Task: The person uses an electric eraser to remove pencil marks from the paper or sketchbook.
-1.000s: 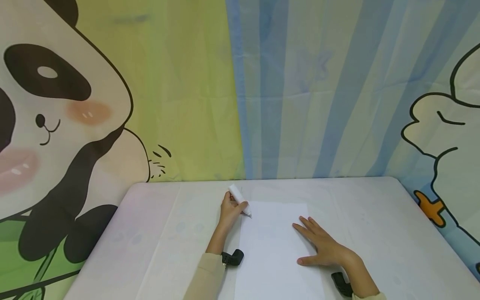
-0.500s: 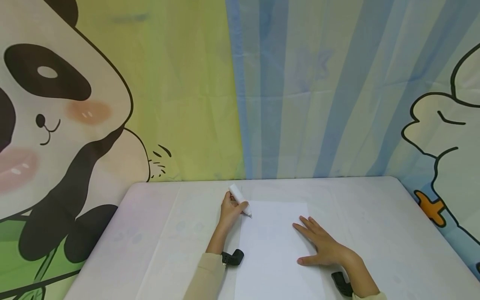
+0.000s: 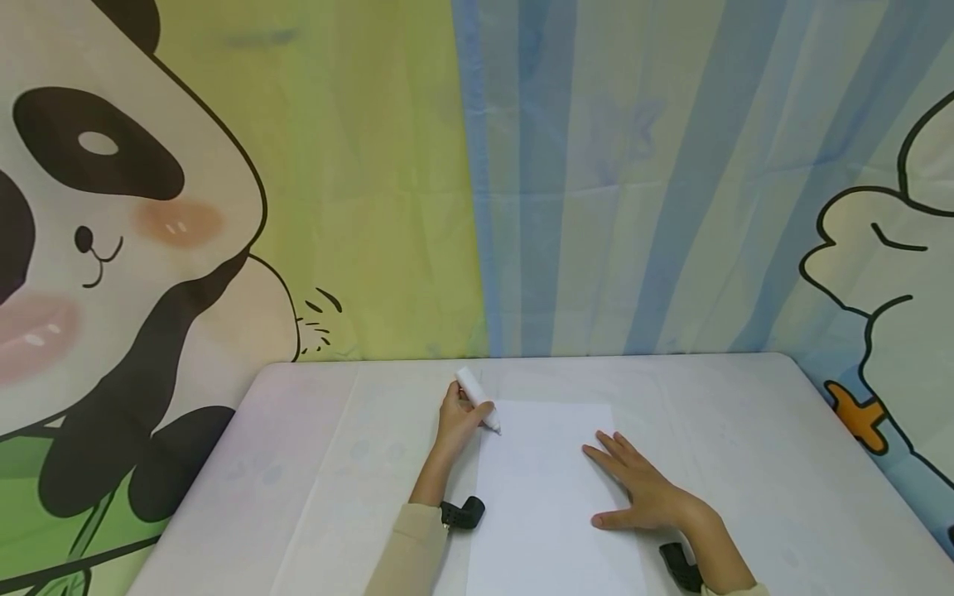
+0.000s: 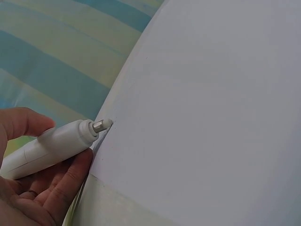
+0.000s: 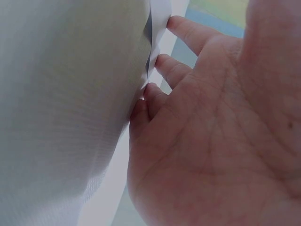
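Observation:
A sheet of white paper (image 3: pixel 547 472) lies on the white-covered table. My left hand (image 3: pixel 456 426) pinches a thick white pen (image 3: pixel 471 389) near the paper's upper left corner. The left wrist view shows the pen (image 4: pixel 56 146) between thumb and fingers, its short metal tip touching or just over the paper (image 4: pixel 197 103) near the edge. My right hand (image 3: pixel 644 484) is spread at the paper's right side, fingers apart and thumb toward the lower part of the sheet. In the right wrist view its fingertips (image 5: pixel 176 22) press at the paper's edge.
The table (image 3: pixel 358 497) has a pale cloth and rounded far corners. Behind it hangs a yellow and blue striped curtain (image 3: pixel 581 207), with a panda picture (image 3: pixel 209 331) on the left and another cartoon figure (image 3: pixel 894 348) on the right. Each wrist bears a black camera (image 3: pixel 464 511).

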Demonstrator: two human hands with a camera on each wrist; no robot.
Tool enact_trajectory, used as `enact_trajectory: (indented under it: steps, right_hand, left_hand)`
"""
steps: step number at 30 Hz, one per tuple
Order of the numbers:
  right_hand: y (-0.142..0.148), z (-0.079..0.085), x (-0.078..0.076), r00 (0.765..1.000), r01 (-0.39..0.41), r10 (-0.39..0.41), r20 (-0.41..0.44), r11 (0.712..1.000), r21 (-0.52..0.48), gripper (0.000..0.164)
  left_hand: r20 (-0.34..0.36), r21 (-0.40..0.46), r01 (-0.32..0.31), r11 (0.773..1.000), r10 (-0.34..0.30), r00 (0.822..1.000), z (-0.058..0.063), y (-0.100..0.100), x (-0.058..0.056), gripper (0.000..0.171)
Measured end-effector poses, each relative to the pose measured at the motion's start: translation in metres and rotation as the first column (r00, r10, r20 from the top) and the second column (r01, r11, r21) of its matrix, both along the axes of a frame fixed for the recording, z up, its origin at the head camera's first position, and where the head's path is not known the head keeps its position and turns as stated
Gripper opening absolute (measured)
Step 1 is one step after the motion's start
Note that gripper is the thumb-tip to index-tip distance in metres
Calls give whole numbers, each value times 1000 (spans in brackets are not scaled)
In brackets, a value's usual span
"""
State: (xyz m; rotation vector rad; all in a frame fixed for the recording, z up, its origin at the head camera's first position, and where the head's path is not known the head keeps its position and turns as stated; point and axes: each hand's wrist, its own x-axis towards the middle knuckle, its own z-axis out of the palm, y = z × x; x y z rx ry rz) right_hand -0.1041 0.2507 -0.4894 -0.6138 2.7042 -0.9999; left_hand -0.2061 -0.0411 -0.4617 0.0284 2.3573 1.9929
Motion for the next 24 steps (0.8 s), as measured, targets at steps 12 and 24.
enact_trajectory:
  steps: [12, 24]
  right_hand:
    - [1, -2, 0, 1000, -6, 6, -16, 1000, 7, 97]
    - [1, -2, 0, 1000, 1, -1, -11, 1000, -10, 96]
  left_hand:
    - [-14, 35, -11, 999, 11, 1000, -44, -2, -26, 54]
    - [-30, 70, -26, 997, 28, 999, -44, -2, -26, 53]
